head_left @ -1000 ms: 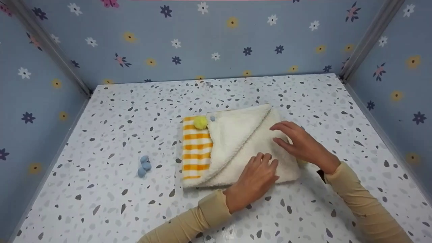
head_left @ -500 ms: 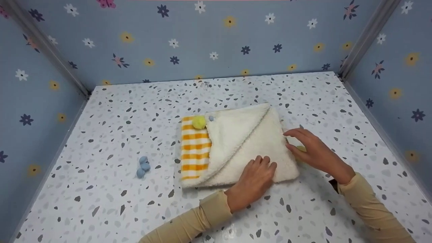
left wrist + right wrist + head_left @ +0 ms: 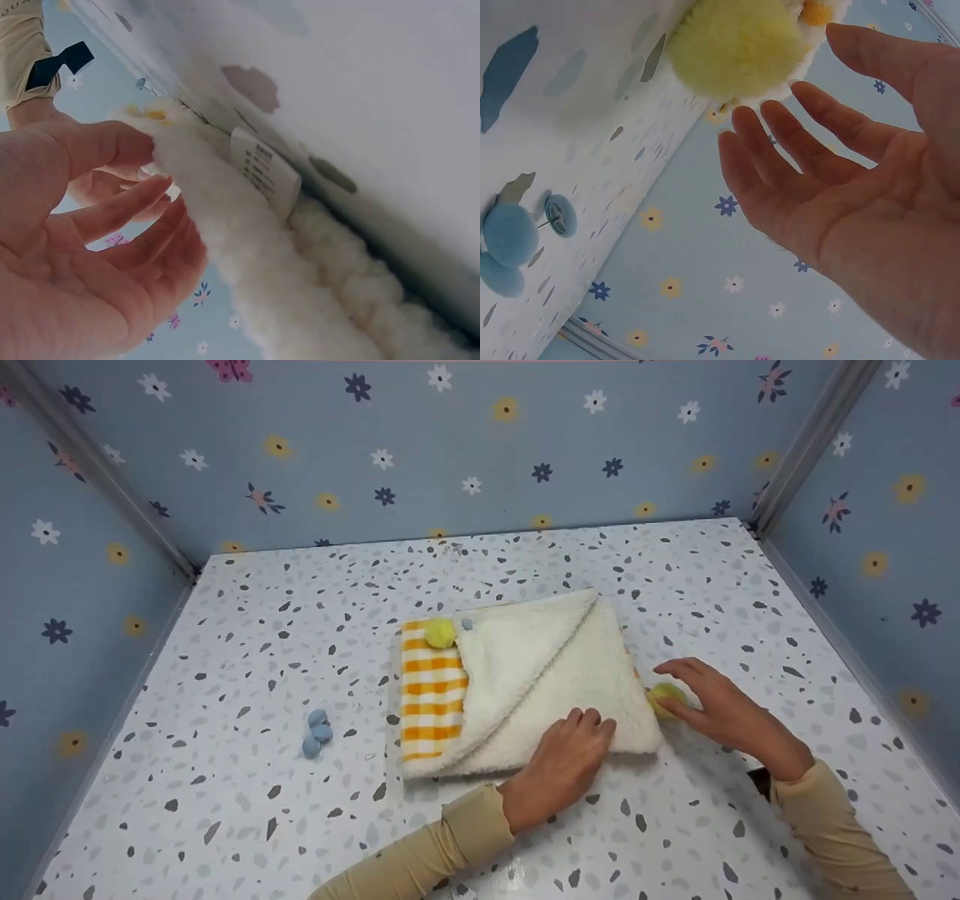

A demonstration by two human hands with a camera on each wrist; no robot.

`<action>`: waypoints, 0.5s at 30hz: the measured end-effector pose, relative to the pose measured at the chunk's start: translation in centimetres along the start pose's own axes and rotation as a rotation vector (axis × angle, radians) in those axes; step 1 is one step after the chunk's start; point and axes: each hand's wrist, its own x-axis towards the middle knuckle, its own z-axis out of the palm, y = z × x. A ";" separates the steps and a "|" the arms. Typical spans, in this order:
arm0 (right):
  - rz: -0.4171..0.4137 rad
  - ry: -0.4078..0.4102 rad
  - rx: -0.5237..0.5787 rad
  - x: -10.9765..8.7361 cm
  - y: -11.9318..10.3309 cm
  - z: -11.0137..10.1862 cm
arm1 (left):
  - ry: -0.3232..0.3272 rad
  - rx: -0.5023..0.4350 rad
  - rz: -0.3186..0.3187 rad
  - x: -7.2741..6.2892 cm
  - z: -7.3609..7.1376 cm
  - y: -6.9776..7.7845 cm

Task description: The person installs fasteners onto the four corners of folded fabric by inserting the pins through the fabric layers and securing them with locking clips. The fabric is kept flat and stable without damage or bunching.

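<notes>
A folded blanket point(image 3: 577, 667) lies on the table, cream fleece outward, with a yellow-and-white checked part point(image 3: 435, 690) showing at its left. My left hand point(image 3: 562, 757) rests on the fleece near the front edge, its fingers loosely bent. In the left wrist view, thumb and fingertips touch the fleece point(image 3: 225, 217), and a white label point(image 3: 264, 169) sticks out from the folds. My right hand point(image 3: 720, 705) is just past the blanket's right edge, fingers spread and relaxed. Beside its fingertips sits a yellow pompom point(image 3: 739, 45), partly covered by the thumb in the head view.
Another yellow pompom point(image 3: 440, 634) lies at the checked part's top, next to a small blue round piece point(image 3: 467, 624) on the fleece. Several blue round-headed pins point(image 3: 317, 733) lie on the speckled table at left. Flowered walls point(image 3: 480, 442) enclose the back and sides.
My right hand has moved right, from over the fleece to beyond its right edge, where the yellow pompom now shows. The left hand has stayed in place.
</notes>
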 end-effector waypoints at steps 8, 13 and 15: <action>0.062 -0.109 -0.037 -1.0 0.6 -0.8 | 0.004 -0.177 -0.030 0.0 -0.1 -0.4; 0.073 -0.177 -0.052 -1.4 1.2 -1.2 | -0.025 -0.281 -0.025 -0.2 -0.2 -0.6; 0.085 -0.206 -0.041 -1.5 1.3 -1.3 | -0.039 -0.291 -0.031 -0.2 -0.2 -0.6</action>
